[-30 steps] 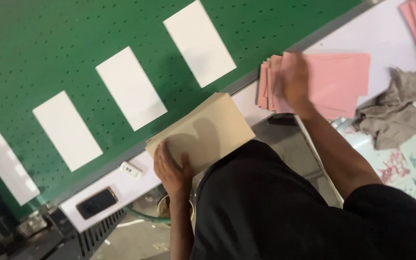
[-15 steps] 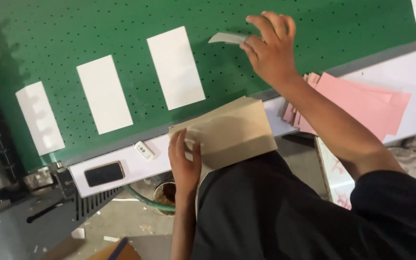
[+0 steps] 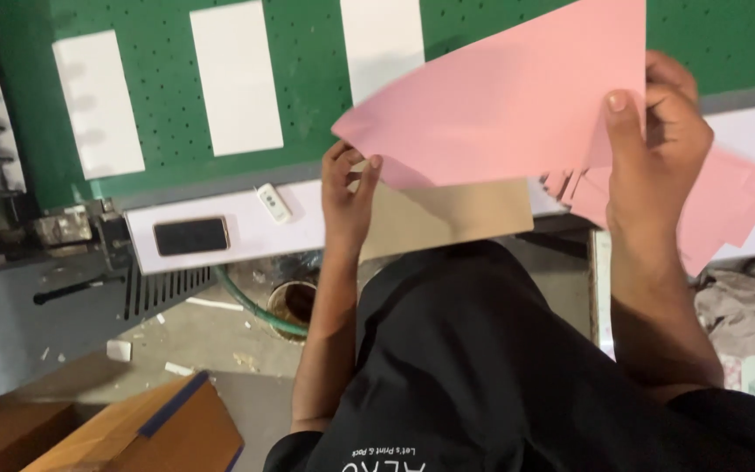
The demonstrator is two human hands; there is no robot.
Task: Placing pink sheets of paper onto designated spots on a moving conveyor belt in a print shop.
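Note:
My right hand [image 3: 657, 122] pinches the right edge of a large pink sheet [image 3: 509, 105] and holds it up over my lap. My left hand [image 3: 347, 188] grips the pink sheet's lower left corner and rests against a tan board [image 3: 447, 218] lying under it on my lap. A pile of more pink sheets [image 3: 727, 210] lies on the white ledge behind my right hand.
A green perforated belt [image 3: 308, 79] carries three white rectangular cards [image 3: 236, 79]. On the white ledge [image 3: 246, 232] lie a dark phone [image 3: 190, 236] and a small white remote [image 3: 271, 201]. A brown carton [image 3: 133, 433] stands on the floor; grey cloth [image 3: 744, 301] lies at right.
My right hand came back from the green belt and now holds a pink sheet up in front of me. My left hand moved up the tan board to take the sheet's corner.

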